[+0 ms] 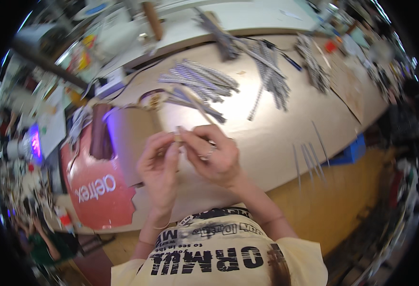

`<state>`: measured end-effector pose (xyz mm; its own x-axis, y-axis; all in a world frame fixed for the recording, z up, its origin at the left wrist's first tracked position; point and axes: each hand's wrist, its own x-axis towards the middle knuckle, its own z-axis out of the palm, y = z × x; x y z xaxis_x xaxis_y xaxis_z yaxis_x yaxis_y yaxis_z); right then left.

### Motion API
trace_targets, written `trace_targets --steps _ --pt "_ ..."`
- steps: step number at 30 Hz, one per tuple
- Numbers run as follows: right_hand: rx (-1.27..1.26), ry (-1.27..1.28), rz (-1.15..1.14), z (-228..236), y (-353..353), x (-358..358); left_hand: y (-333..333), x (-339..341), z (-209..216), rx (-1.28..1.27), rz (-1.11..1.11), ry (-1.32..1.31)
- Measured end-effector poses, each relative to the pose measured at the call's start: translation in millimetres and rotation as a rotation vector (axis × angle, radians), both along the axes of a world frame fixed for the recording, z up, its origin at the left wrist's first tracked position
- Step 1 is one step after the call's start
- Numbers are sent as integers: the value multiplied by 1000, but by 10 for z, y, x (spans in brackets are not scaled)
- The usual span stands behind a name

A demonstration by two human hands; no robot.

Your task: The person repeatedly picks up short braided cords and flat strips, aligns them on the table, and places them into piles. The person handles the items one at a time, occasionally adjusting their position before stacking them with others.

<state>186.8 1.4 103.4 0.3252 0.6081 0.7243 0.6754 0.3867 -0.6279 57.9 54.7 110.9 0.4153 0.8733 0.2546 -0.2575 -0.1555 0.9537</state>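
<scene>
My left hand (pixel 159 159) and my right hand (pixel 214 155) meet above the table, fingertips closed in a pinch. Between them is a small beige piece (pixel 177 137), mostly covered by the fingers, so its kind is unclear. A ring shows on my right hand. Just beyond the fingers, a pale narrow strip (pixel 197 105) slants over several grey cords (pixel 214 113). Farther off lies a spread bundle of grey-and-white patterned cords (pixel 200 81). Left of my left hand stands a brown sheet or roll (pixel 133 138), near a small heap of tan bits (pixel 156 101).
A red printed sheet (pixel 99 190) covers the table's left end. More cord bundles (pixel 271 78) (pixel 313 66) lie at the far side, by a dark blue pen-like tool (pixel 291 62). Thin rods (pixel 309 162) jut past the right edge, near a blue bin (pixel 352 151). Another person (pixel 52 245) is at lower left.
</scene>
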Motion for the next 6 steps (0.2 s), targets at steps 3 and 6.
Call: trace_targets --steps 3,6 --pt "-71 27 66 -54 5 -45 25 -30 -38 -85 56 -32" --pt "-128 157 104 -138 14 -148 66 -132 -32 -241 -25 -130"
